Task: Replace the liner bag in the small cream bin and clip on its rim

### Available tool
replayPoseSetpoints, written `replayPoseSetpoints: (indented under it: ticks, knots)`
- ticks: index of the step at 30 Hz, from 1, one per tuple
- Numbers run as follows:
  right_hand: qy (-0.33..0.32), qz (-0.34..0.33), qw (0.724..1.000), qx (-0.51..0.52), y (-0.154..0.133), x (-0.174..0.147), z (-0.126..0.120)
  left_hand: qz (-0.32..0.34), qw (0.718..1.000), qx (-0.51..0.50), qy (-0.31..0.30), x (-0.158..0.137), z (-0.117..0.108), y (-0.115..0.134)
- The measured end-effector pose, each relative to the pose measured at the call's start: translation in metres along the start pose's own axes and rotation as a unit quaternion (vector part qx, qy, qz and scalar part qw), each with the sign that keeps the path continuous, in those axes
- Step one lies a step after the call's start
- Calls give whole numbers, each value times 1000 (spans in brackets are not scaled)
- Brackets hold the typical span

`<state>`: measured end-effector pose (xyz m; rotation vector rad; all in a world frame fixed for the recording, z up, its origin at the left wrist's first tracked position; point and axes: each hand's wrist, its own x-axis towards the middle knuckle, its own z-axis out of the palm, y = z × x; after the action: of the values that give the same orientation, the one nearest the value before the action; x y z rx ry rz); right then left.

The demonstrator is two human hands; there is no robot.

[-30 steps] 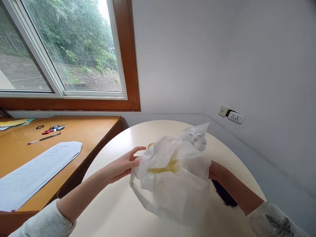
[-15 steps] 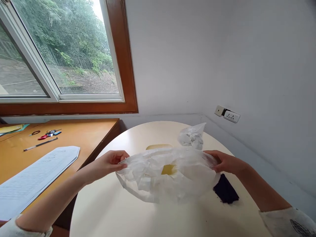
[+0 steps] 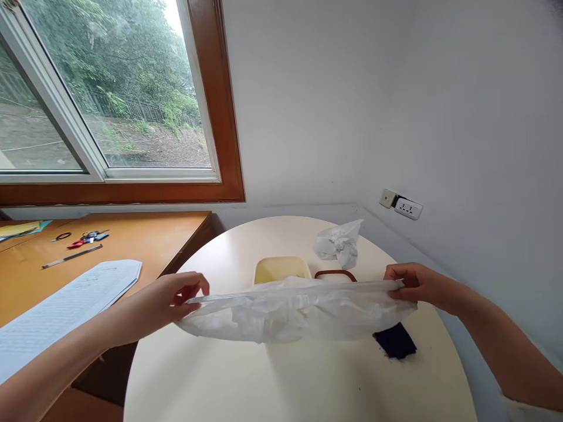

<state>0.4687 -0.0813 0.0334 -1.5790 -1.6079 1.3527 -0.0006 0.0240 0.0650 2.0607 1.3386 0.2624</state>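
Observation:
A thin, translucent white plastic bag [image 3: 290,313] is stretched sideways between my two hands above the round table [image 3: 229,375]. My left hand [image 3: 185,293] pinches its left end between thumb and fingers. At the other end, my right hand [image 3: 407,281] grips the bag's upper right corner. Behind the bag stands a pale yellow plastic container [image 3: 281,266], its lower part covered by the bag. Beside it a reddish-brown curved rim [image 3: 335,272] shows; the rest of that thing is hidden. A dark folded cloth [image 3: 396,341] lies below my right hand.
A knotted white plastic bag [image 3: 339,241] sits toward the back of the table. On the wooden desk [image 3: 176,225] at left are written sheets of paper [image 3: 83,299], a pen [image 3: 73,256] and a bunch of keys [image 3: 90,238]. A wall socket [image 3: 409,208] is at right.
My hands have moved farther apart, pulling the bag from a bunched, spread shape into a taut, narrow band. More of the yellow container and the reddish-brown rim now show behind it.

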Motion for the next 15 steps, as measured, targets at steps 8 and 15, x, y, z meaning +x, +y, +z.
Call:
replayPoseSetpoints:
  ticks: [8,15]
  knots:
    - [135,-12,988,-73,-9,-9,12,-16,997,1,74,-9,6,-15]
    - [241,-51,966,-82,-20,-8,7,-19,996,-7,86,-22,-5,-7]
